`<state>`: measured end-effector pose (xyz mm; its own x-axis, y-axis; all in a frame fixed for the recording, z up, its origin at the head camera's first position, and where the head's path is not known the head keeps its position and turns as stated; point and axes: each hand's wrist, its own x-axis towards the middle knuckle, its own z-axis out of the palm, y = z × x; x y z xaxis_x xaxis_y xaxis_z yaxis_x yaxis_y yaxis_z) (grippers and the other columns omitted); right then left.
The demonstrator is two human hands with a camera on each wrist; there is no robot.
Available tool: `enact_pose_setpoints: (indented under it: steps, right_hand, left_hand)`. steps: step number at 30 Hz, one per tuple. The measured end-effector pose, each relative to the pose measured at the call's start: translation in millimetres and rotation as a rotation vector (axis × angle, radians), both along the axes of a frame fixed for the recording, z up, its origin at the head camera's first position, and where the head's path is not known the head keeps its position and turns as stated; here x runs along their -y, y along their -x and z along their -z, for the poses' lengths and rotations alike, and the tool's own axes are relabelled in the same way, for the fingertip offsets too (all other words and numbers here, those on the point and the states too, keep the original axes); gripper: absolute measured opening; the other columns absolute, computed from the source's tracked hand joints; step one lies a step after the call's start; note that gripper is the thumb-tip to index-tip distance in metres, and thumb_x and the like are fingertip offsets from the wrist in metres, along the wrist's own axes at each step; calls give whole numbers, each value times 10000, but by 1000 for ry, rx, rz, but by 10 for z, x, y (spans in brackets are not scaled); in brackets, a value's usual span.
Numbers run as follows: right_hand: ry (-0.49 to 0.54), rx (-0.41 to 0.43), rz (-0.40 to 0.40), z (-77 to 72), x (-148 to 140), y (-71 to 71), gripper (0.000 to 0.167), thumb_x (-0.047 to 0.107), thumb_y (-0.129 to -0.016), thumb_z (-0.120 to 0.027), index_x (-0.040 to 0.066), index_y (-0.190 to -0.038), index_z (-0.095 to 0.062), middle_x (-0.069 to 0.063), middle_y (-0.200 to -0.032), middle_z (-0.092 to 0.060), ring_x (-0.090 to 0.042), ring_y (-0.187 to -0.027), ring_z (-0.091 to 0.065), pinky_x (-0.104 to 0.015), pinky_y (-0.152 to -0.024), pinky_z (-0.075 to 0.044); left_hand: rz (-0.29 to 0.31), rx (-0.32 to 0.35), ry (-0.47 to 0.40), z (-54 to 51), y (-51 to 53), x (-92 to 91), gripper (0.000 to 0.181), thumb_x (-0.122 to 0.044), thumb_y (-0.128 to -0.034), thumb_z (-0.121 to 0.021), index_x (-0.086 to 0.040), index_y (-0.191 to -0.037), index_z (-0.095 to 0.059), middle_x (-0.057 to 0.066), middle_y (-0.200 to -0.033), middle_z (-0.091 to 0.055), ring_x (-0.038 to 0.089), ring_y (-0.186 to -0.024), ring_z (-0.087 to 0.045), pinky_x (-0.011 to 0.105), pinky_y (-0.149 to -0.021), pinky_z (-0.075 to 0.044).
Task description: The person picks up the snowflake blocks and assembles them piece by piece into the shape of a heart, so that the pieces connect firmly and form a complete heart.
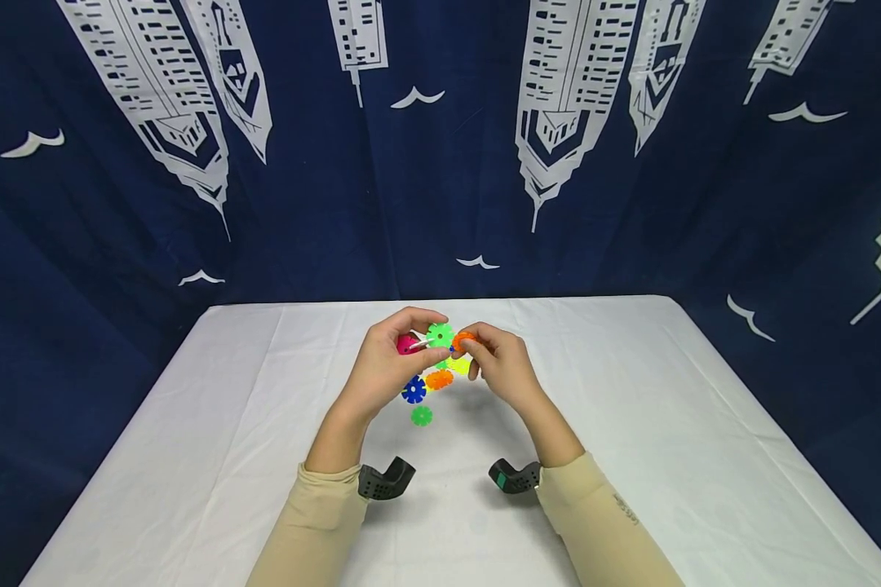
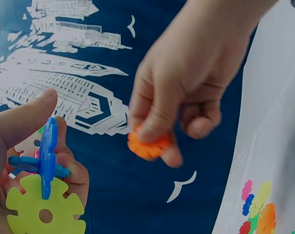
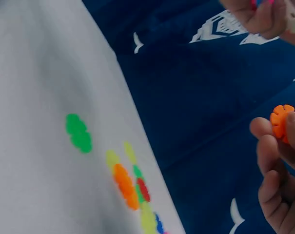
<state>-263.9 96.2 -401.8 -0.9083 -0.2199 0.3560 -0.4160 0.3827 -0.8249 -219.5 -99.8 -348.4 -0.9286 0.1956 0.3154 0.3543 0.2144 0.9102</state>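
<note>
Right hand (image 1: 505,365) pinches orange disc (image 3: 279,121); left hand (image 1: 382,367) grips joined discs (image 1: 439,333) (blue disc (image 2: 48,148), yellow disc (image 2: 25,207) included); loose discs (image 1: 440,379) on desk (image 1: 235,424).

The head view looks forward and down over the worktop (image 1: 705,456), taking in the navy curtain (image 1: 411,204) from farthest off. Both wrist views sit nearer, turned sideways: one faces past the left grip (image 1: 385,359), one past the right grip (image 1: 505,367). They share the orange notched disc (image 2: 137,146).

The right hand (image 3: 285,190) pinches an orange notched disc (image 3: 279,122).
</note>
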Motion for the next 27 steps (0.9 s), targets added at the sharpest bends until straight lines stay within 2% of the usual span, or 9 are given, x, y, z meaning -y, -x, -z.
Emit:
enact_pose_setpoints:
  steps: [6, 11, 13, 18, 23, 27]
  right_hand:
    - [180, -57, -29, -140, -25, -77, 118, 129, -1023, -560, 33, -1044, -626, -200, -803, -674, -261, -499, -548, -238, -486, -468]
    - [290, -126, -93, -248, -32, -148, 116, 84, -1030, -528, -7, -1099, -551, -248, -761, -624, -203, -448, -472, -237, -449, -443]
    - [314, -159, -115, -282, -32, -171, 124, 58, -1027, -521, -22, -1121, -533, -244, -748, -617, -216, -436, -460, -245, -435, -438]
    - [313, -240, -135, -332, -26, -221, 123, 19, -1018, -519, -32, -1129, -534, -196, -719, -616, -217, -440, -461, -260, -428, -439]
    - [287, -312, -164, -337, -8, -249, 96, -19, -997, -538, -30, -1090, -559, -172, -723, -628, -160, -461, -468, -258, -432, -436]
    - [271, -359, -192, -332, 13, -267, 107, -62, -969, -557, -39, -1074, -566, -166, -738, -643, -154, -476, -477, -261, -432, -443]
  left_hand:
    - [11, 5, 13, 9, 3, -14, 374, -111, -822, -818, -222, -1158, -695, 66, -1037, -609, 140, -593, -496, 204, -601, -524]
    - [1, 2, 21, 4, -4, -24, 372, -131, -822, -824, -232, -1159, -702, 64, -1035, -615, 141, -553, -445, 193, -551, -470]
    - [-7, 7, 27, 0, -7, -26, 368, -146, -825, -823, -238, -1163, -706, 63, -1038, -629, 150, -564, -463, 195, -551, -473]
    - [-13, 31, 25, -3, -5, -27, 358, -170, -831, -820, -241, -1166, -717, 64, -1030, -661, 190, -618, -543, 208, -577, -504]
    - [-7, 35, 14, -5, -6, -28, 350, -156, -829, -819, -224, -1160, -727, 72, -978, -642, 171, -604, -498, 189, -556, -472]
    - [8, 44, 3, -7, -8, -34, 343, -141, -830, -817, -203, -1156, -730, 76, -961, -660, 173, -657, -560, 186, -590, -511]
